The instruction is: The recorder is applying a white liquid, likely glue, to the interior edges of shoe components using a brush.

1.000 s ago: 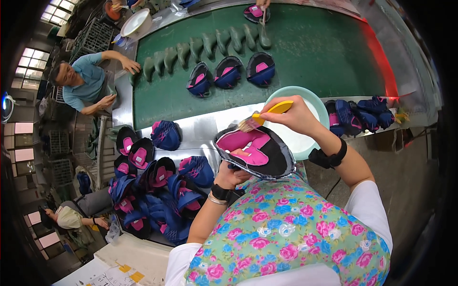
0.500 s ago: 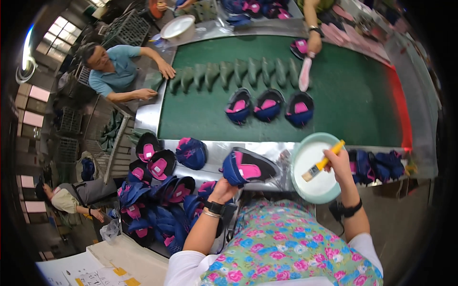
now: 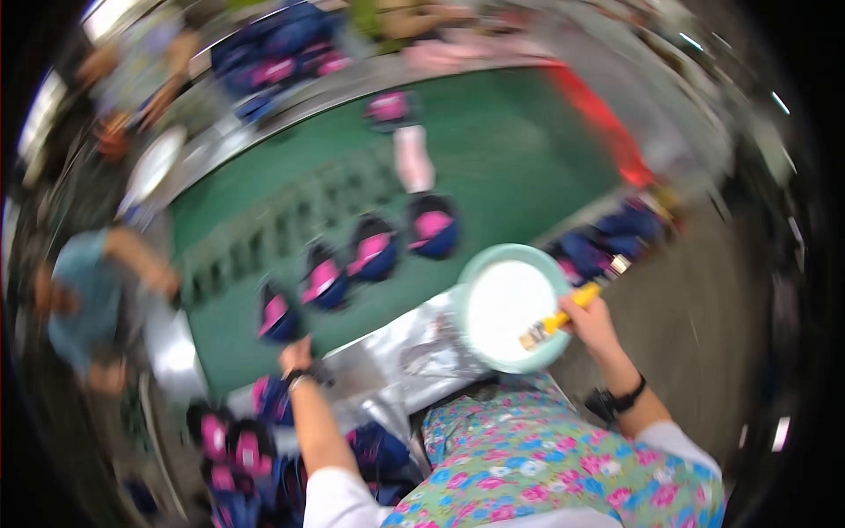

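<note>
My right hand [image 3: 591, 321] is closed round the yellow handle of a paintbrush [image 3: 556, 323]. Its bristles are over a pale green basin [image 3: 558, 264] of white liquid. At the near edge of the green belt [image 3: 502, 132], my left hand [image 3: 297, 355] is beside the toe of a blue and pink shoe upper [image 3: 279, 314]. Blur hides its fingers and whether they touch the upper. Three more such uppers stand along the belt in a slanting row: one upper [image 3: 325, 280], another upper [image 3: 372, 249] and a third upper [image 3: 432, 227].
A blurred row of dark green shoe lasts [image 3: 290, 216] lies farther across the belt, beside a pink insole-like piece [image 3: 413, 158]. A heap of uppers [image 3: 290, 480] is at lower left. A co-worker in blue [image 3: 92, 295] is at the belt's left end.
The upper that my left hand held by the metal ledge now stands on the belt, left of the other three. My view has turned, and the brush has moved with my right hand.
</note>
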{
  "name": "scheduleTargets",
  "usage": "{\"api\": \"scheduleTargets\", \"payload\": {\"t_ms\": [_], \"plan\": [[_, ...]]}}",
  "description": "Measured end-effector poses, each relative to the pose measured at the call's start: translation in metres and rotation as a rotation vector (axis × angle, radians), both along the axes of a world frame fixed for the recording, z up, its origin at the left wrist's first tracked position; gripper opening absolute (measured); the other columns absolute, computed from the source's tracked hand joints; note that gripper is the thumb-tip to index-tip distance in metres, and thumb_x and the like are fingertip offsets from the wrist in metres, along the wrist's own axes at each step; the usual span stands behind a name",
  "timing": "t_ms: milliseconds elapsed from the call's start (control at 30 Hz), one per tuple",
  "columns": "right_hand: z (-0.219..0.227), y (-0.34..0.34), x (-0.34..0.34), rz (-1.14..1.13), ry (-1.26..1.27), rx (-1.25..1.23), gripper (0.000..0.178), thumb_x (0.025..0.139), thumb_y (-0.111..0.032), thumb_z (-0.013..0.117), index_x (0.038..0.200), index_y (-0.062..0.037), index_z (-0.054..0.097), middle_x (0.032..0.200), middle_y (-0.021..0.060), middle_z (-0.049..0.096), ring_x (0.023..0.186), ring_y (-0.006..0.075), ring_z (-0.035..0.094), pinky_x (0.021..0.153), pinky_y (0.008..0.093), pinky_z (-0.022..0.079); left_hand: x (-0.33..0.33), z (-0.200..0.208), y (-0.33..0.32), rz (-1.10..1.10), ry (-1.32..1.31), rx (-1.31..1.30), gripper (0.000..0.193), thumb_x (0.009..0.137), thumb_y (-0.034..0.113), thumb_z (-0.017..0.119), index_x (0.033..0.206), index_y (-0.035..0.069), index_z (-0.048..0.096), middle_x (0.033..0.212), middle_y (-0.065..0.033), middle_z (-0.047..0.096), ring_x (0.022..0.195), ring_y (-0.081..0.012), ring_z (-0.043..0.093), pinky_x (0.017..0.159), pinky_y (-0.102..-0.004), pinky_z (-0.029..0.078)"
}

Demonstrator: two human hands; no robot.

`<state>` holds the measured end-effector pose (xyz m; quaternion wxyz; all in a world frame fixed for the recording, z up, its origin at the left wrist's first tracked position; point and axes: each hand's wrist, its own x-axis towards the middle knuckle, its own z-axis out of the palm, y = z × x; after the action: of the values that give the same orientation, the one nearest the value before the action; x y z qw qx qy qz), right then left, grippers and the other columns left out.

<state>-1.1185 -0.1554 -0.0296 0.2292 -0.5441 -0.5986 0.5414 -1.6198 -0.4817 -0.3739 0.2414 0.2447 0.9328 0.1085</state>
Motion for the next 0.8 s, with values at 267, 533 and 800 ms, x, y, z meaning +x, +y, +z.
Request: {"api": "scheduleTargets", "payload": {"t_ms": [267,533,800], "plan": [[0.015,0.073,0.13,-0.218,0.038,0.24,0.031,0.103,-0.025,0.058,0.092,0.0023,0.067,0.084,0.0066,0.069,0.076,0.0139,0.065,0.072,0.0298,0.052,0.116,0.153,0.161,0.726,-0.798,1.092,0.047,0.095,0.012,0.057,0.141,0.006,0.049,0.117,-0.0098,0.064,0.095,-0.0193,0.065,0.083,-0.0298,0.053],[-0.024,0.159,0.261,-0.251,0.145,0.192,0.022,0.105,-0.02,0.053,0.102,-0.0006,0.063,0.091,0.0057,0.068,0.074,0.0113,0.065,0.068,0.0267,0.053,0.376,0.332,0.442,-0.388,-0.721,0.76,0.028,0.096,0.013,0.063,0.121,0.002,0.066,0.103,-0.0049,0.069,0.089,-0.0123,0.064,0.074,-0.0256,0.05],[-0.056,0.161,0.418,-0.436,0.04,0.087,0.02,0.104,-0.02,0.054,0.1,-0.0025,0.062,0.09,0.0032,0.069,0.068,0.0081,0.06,0.06,0.0239,0.047,0.599,0.312,0.708,-0.948,-0.234,0.72,0.027,0.087,0.012,0.068,0.112,0.001,0.072,0.102,-0.015,0.073,0.09,-0.0249,0.071,0.081,-0.0351,0.056]]}}
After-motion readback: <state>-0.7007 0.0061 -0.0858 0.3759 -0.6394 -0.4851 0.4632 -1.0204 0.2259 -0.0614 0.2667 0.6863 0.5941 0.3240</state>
